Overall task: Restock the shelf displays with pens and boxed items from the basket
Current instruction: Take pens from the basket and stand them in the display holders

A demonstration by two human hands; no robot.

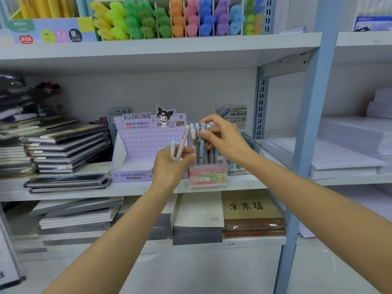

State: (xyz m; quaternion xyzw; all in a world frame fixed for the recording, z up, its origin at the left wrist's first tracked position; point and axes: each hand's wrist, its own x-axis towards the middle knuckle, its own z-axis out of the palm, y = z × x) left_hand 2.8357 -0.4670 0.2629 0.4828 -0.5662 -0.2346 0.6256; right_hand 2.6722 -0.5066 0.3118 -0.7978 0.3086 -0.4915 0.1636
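**Q:** What are the person's hands doing?

**A:** The left hand point(171, 164) is curled round 2 pens, a pink pen point(182, 143) and a mint-capped pen point(172, 146). It holds them upright just left of the pen display box point(207, 175). The right hand point(220, 139) pinches a blue pen point(202, 141) between thumb and fingers, with the pen's lower end among the other pens in that box.

**Q:** Where does the box sit?

**A:** It sits on the middle shelf point(137, 189), just right of an open purple Kuromi carton point(137, 149). Stacked notebooks point(67, 145) lie further left, and coloured highlighters point(169, 18) fill the shelf above.
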